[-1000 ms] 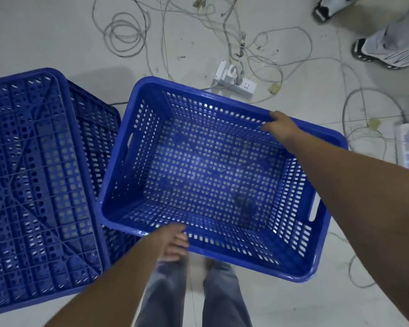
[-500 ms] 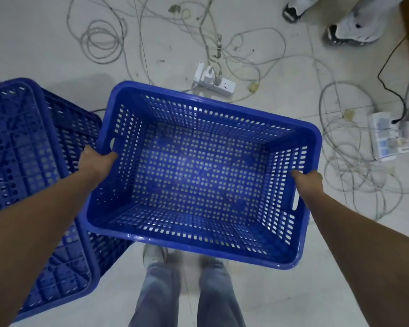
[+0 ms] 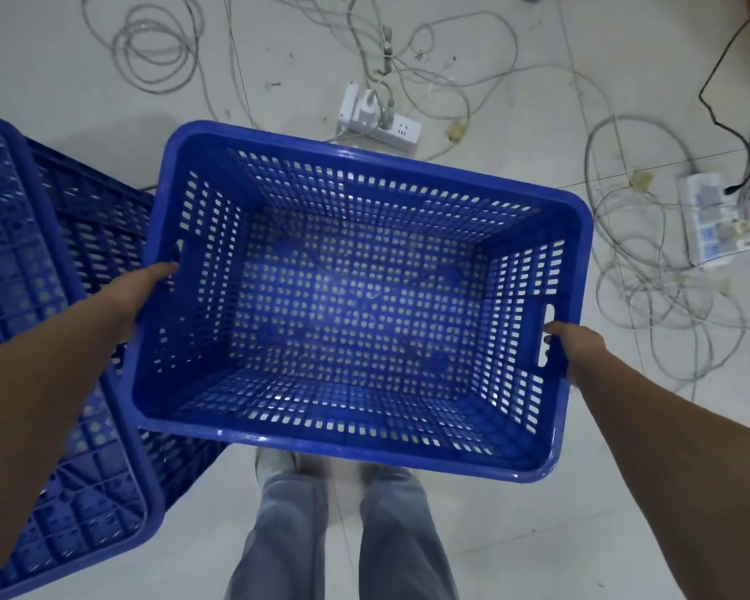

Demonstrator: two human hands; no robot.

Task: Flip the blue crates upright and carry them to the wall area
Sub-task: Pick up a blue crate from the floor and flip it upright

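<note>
One blue crate (image 3: 364, 305) was upright, empty and lifted over the cable-strewn floor (image 3: 516, 101), left hand (image 3: 148, 292) and right hand (image 3: 574, 348) clasping its end handles, while the second crate (image 3: 31, 296) lay overturned beside it, unflipped and uncarried.

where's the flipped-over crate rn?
Head view, far left: the upside-down crate sits on the floor beside the held crate, partly behind the left hand.

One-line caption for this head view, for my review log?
Left hand and right hand hold an upright, empty blue crate by its short ends, beside an overturned crate on a cable-strewn floor.
</note>
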